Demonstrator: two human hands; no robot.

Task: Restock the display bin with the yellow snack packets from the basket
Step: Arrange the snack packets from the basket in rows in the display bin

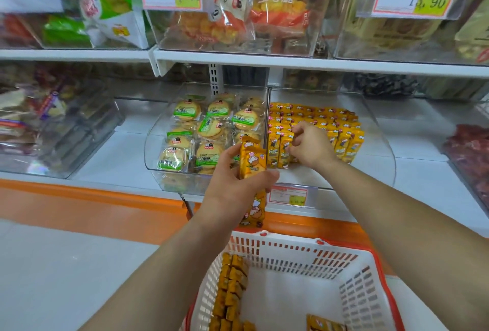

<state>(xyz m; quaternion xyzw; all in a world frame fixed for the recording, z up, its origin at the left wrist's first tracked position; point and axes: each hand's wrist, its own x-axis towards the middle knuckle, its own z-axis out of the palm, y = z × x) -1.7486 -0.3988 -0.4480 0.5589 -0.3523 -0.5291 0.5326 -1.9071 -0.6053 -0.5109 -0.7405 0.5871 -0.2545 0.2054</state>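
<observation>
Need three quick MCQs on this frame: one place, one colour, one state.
1. The right hand is: A out of view; B in the display bin; C at the person's side.
2. The basket walls are: A white; B blue; C black.
3. The left hand: A is open and empty; B grips yellow packets; C makes an empty fist.
Key: B, it reaches among the bin's stacked packets; A, white lattice under a red rim; B, fingers wrap the packets.
</observation>
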